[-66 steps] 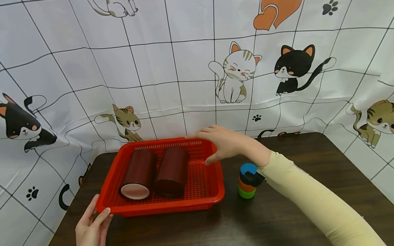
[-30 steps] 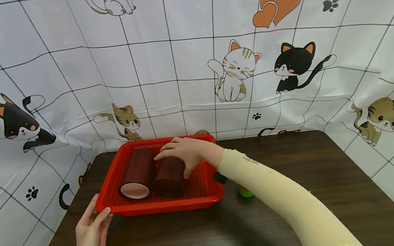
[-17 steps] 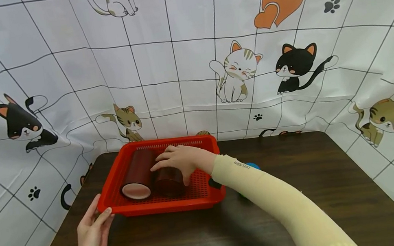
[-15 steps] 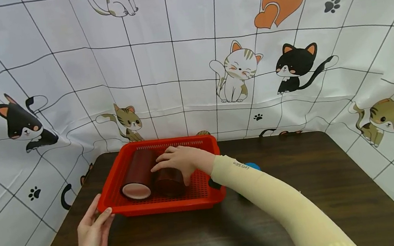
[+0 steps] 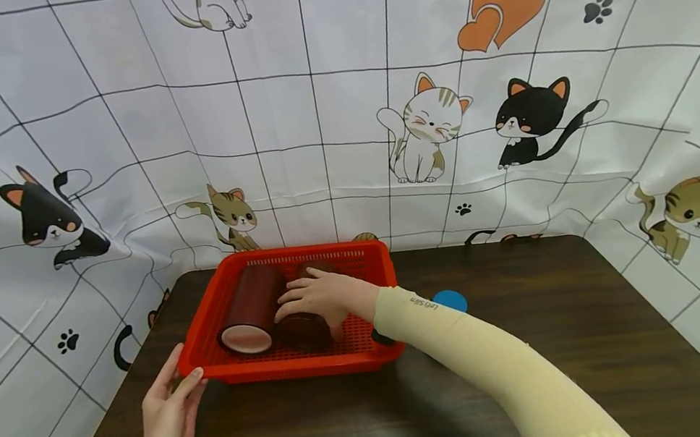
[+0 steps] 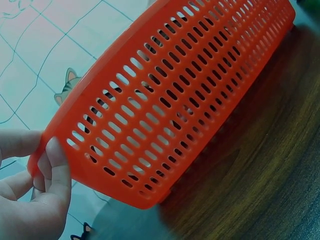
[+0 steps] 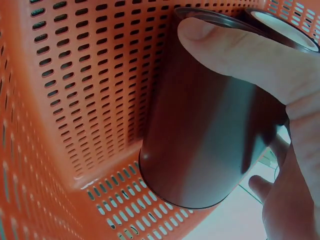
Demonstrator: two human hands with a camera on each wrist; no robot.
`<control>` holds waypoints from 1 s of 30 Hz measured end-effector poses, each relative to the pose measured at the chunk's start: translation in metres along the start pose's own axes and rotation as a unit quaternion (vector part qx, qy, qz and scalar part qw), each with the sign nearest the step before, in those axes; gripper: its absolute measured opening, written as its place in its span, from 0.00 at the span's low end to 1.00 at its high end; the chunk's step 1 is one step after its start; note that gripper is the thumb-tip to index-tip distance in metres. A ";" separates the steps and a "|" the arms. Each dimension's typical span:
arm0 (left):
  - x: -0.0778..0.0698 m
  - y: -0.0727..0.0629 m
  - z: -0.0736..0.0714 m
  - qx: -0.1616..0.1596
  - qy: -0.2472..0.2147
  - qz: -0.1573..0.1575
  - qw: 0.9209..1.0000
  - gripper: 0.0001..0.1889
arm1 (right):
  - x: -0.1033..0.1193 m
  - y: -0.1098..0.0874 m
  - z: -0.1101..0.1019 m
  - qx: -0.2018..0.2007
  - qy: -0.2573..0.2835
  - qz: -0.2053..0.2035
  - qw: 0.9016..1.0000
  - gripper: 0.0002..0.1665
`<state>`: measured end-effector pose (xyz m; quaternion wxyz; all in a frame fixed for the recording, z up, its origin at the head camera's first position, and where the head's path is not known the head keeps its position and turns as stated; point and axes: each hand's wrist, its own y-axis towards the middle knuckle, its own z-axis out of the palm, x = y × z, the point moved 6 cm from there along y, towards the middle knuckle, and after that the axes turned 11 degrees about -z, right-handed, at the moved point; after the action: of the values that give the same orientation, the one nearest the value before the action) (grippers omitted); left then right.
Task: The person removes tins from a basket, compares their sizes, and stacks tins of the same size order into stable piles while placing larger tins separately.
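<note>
From the head view, the right hand [image 5: 323,298] lies over a dark red cup [image 5: 304,326] that rests on its side in the red basket [image 5: 295,360], fingers curled over its top and thumb down its far side. A second cup [image 5: 251,311] lies just beside those fingers, touching the first. The left hand [image 5: 171,415] meets the basket's near corner on the table [image 5: 532,313], fingers loosely extended. A blue disc [image 5: 450,301] sits behind the right forearm.

In the left wrist view, the left hand [image 6: 35,190] has its thumb [image 6: 57,167] pressed against the perforated basket wall [image 6: 190,100] at the corner, the other fingers behind it.

In the right wrist view, the thumb [image 7: 240,50] wraps the cup [image 7: 210,135], which lies against the basket's mesh wall [image 7: 90,75]; the second cup [image 7: 282,27] shows beyond the thumb.
</note>
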<state>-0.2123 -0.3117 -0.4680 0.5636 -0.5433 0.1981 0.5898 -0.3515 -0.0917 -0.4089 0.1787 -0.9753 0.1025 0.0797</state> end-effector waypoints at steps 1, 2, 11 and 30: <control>0.000 0.000 0.000 -0.002 0.002 -0.002 1.000 0.37 | 0.001 0.001 0.000 0.001 0.001 -0.001 1.000 0.64; 0.000 0.000 0.000 -0.005 0.003 -0.003 1.000 0.37 | 0.001 0.001 0.000 0.001 0.001 -0.003 1.000 0.63; 0.000 0.000 0.001 -0.009 0.006 -0.006 1.000 0.37 | 0.007 0.006 0.003 -0.002 -0.037 -0.015 0.999 0.64; 0.000 -0.001 0.000 -0.003 -0.001 -0.002 1.000 0.37 | 0.006 0.010 0.005 0.030 -0.003 -0.008 1.000 0.63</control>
<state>-0.2111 -0.3113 -0.4677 0.5640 -0.5443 0.1944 0.5898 -0.3484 -0.1006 -0.4179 0.2084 -0.9702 0.0960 0.0779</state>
